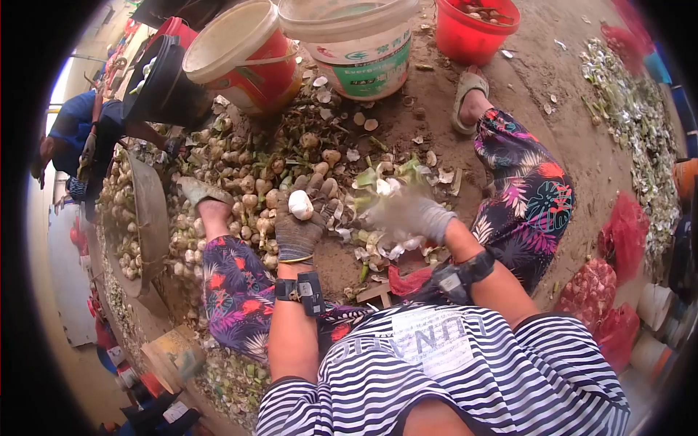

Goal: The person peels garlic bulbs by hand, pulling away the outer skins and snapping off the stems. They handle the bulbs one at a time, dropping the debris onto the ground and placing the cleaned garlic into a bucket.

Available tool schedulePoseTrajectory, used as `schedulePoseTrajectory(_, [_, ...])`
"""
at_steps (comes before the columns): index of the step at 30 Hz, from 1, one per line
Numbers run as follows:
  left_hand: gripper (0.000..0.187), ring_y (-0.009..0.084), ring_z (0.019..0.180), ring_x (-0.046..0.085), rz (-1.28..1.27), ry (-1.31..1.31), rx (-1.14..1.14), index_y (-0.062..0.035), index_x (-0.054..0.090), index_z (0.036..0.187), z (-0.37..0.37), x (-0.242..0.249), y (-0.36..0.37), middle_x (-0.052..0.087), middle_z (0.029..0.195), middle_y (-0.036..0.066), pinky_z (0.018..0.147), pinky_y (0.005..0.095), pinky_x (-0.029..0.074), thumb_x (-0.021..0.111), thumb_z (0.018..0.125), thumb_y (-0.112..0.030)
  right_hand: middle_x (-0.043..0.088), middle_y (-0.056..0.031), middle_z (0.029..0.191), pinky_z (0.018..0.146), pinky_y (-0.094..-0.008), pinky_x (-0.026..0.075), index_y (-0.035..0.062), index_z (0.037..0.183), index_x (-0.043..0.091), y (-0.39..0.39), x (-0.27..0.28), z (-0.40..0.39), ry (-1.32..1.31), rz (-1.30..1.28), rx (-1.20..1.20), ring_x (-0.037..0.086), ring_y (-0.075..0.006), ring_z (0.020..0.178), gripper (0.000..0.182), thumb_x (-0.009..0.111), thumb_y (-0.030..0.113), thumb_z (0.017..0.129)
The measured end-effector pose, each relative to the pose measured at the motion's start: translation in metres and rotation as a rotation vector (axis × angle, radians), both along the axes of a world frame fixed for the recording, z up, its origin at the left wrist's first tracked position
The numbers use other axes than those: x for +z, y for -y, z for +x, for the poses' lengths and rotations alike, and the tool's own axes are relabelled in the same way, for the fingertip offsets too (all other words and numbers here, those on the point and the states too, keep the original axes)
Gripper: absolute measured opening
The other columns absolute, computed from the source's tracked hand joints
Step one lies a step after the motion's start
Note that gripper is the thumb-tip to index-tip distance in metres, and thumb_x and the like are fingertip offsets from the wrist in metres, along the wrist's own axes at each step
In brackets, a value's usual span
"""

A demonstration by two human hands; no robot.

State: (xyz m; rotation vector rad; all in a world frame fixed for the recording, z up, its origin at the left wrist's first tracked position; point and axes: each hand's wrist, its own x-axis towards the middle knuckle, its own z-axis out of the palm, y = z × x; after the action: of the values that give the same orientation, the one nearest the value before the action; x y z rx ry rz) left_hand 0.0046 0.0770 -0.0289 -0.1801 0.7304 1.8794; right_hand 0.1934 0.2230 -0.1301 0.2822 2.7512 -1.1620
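My left hand (299, 231), in a grey work glove, is palm up with a peeled white garlic bulb (300, 205) held in it. My right hand (418, 218), also gloved, is smeared by motion beside it, so its fingers cannot be made out. Beneath and around the right hand lie pale garlic skins and leaf scraps (396, 251). A large heap of unpeeled garlic bulbs (240, 163) spreads to the left of and beyond my left hand.
A white-and-green bucket (356, 62), a red-and-white bucket (251, 65) and a red bucket (476, 33) stand ahead. A wide basin (145, 218) of garlic tilts at left, near another person (87, 138). Red net bags (589, 291) lie right; peelings (625, 116) cover ground beyond.
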Motion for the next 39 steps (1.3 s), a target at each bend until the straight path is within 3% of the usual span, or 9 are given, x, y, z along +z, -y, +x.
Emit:
schedulePoseTrajectory(2, [0.044,0.0353,0.116,0.042,-0.008,-0.006,-0.019,-0.0077,0.048,0.116,0.004,0.001,-0.007,0.043,0.128,0.017,0.092,0.0566,0.035,0.044,0.088,-0.041,0.061,-0.0205,0.086,0.072,-0.0415,0.045,0.0027,0.110,0.049,0.027,-0.011,-0.009,-0.071,0.447,-0.189,0.058,-0.0372,0.084,0.042,0.056,0.030,0.079])
schedulePoseTrajectory(5, [0.045,0.0280,0.116,0.043,0.088,0.059,-0.083,-0.0062,0.047,0.116,0.019,-0.004,-0.013,0.041,0.131,0.015,0.094,0.0433,0.037,0.039,0.090,-0.041,0.059,-0.0256,0.086,0.069,-0.0439,0.045,0.0048,0.112,0.047,0.023,0.135,-0.019,-0.031,-0.304,-0.474,0.057,-0.0390,0.082,0.043,0.054,0.032,0.079])
schedulePoseTrajectory(10, [0.045,0.0203,0.108,0.048,-0.175,-0.123,-0.056,-0.0014,0.047,0.119,0.043,-0.030,-0.023,0.051,0.120,0.010,0.092,0.0330,0.039,0.035,0.093,-0.036,0.060,-0.0209,0.083,0.071,-0.0414,0.045,0.0045,0.111,0.048,0.032,0.096,-0.034,-0.082,-0.510,-0.445,0.059,-0.0356,0.078,0.038,0.053,0.028,0.082])
schedulePoseTrajectory(12, [0.043,0.0182,0.105,0.050,-0.407,-0.596,-0.091,-0.0010,0.049,0.117,0.047,-0.009,-0.023,0.054,0.113,0.009,0.091,0.0315,0.039,0.037,0.093,-0.035,0.060,-0.0206,0.083,0.071,-0.0412,0.045,0.0045,0.111,0.048,0.024,0.091,-0.037,-0.030,-0.646,-0.332,0.059,-0.0354,0.079,0.037,0.052,0.027,0.083])
schedulePoseTrajectory(16, [0.034,0.0163,0.089,0.058,-0.506,-0.951,-0.027,-0.0001,0.057,0.107,0.029,-0.014,-0.019,0.060,0.099,0.008,0.077,0.0280,0.048,0.048,0.090,-0.028,0.059,-0.0195,0.084,0.072,-0.0409,0.046,0.0062,0.112,0.051,0.025,0.085,-0.031,0.155,-0.010,-0.109,0.058,-0.0345,0.084,0.032,0.048,0.021,0.083])
schedulePoseTrajectory(18, [0.029,0.0127,0.085,0.057,-0.481,-0.690,0.071,0.0001,0.058,0.106,0.034,-0.006,-0.024,0.061,0.093,0.007,0.069,0.0236,0.047,0.049,0.089,-0.022,0.058,-0.0197,0.087,0.074,-0.0417,0.045,0.0069,0.112,0.052,0.028,0.070,-0.019,0.139,0.171,-0.150,0.058,-0.0344,0.088,0.032,0.043,0.023,0.086])
schedulePoseTrajectory(27, [0.024,0.0151,0.067,0.061,-0.691,-0.680,0.258,-0.0015,0.060,0.094,0.042,-0.019,-0.017,0.061,0.084,0.006,0.051,0.0254,0.051,0.061,0.082,-0.022,0.061,-0.0204,0.081,0.067,-0.0425,0.046,-0.0019,0.092,0.051,0.033,0.136,-0.021,0.147,-0.105,-0.343,0.060,-0.0350,0.074,0.035,0.048,0.032,0.084])
schedulePoseTrajectory(33, [0.028,0.0093,0.065,0.048,-0.664,-1.263,0.178,-0.0012,0.058,0.093,0.070,-0.021,-0.030,0.056,0.077,0.002,0.056,0.0244,0.042,0.061,0.084,-0.028,0.063,-0.0201,0.084,0.070,-0.0426,0.048,0.0005,0.096,0.059,0.036,0.132,-0.013,0.054,-0.143,-0.122,0.062,-0.0338,0.083,0.029,0.054,0.021,0.076])
schedulePoseTrajectory(39, [0.028,0.0112,0.067,0.054,-0.756,-0.949,0.038,0.0000,0.057,0.097,0.045,-0.024,-0.022,0.059,0.082,0.004,0.058,0.0242,0.045,0.063,0.082,-0.023,0.061,-0.0201,0.083,0.073,-0.0417,0.046,0.0033,0.095,0.058,0.023,0.108,-0.008,0.075,-0.036,-0.172,0.060,-0.0338,0.082,0.030,0.047,0.029,0.083])
